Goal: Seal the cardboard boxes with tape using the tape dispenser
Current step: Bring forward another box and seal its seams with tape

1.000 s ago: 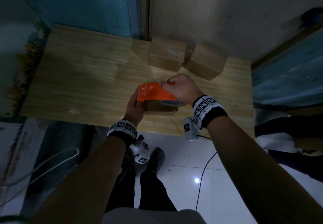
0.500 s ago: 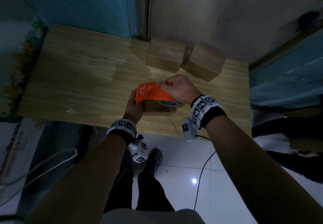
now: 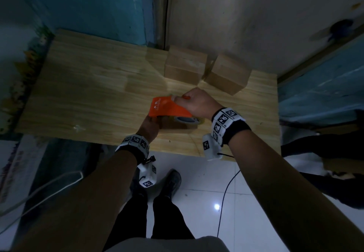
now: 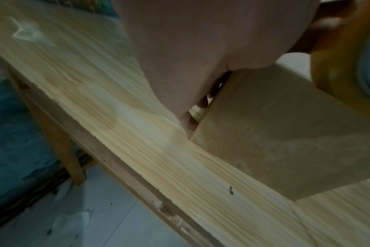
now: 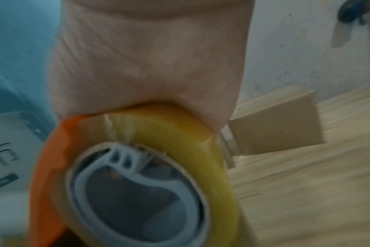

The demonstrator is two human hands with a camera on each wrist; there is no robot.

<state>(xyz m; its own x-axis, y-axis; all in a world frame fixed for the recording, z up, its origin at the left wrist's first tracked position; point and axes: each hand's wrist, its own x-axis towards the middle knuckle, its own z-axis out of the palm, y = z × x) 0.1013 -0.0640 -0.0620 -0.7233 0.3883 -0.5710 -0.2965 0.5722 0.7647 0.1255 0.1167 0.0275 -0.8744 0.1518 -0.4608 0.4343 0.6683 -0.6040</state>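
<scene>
Sitting near the front edge of the pale wood-grain surface [image 3: 82,86]: a small brown cardboard box [image 4: 285,142], mostly hidden in the head view under the orange plastic tape dispenser [image 3: 167,108]. Riding on top of that box, the dispenser, with its roll of yellowish clear tape [image 5: 180,133] on a grey hub at the right end and its orange body reaching out to the left, so running its long axis left to right across the box top. Gripping the dispenser from above, the right hand [image 3: 194,103], fingers curled round the handle and the heel of the palm touching the roll. Bracing the box at its left side, the left hand [image 3: 150,128], palm pressing the box's upper edge and fingertips touching the side face down by the surface; whether those fingers are curling round the box or lying flat against it, hard to tell. Probably pulling along that left-right axis next, with the left hand directly in the dispenser's path at the orange end.

Showing on the dispenser's orange top: a small pale logo and a line of print, too small to read. Lying on the floor in the right wrist view, a white sheet with dark characters, blurred and not legible.

Standing further back, side by side against the wall, well apart from both hands: two more closed brown cardboard boxes [image 3: 186,66].
</scene>
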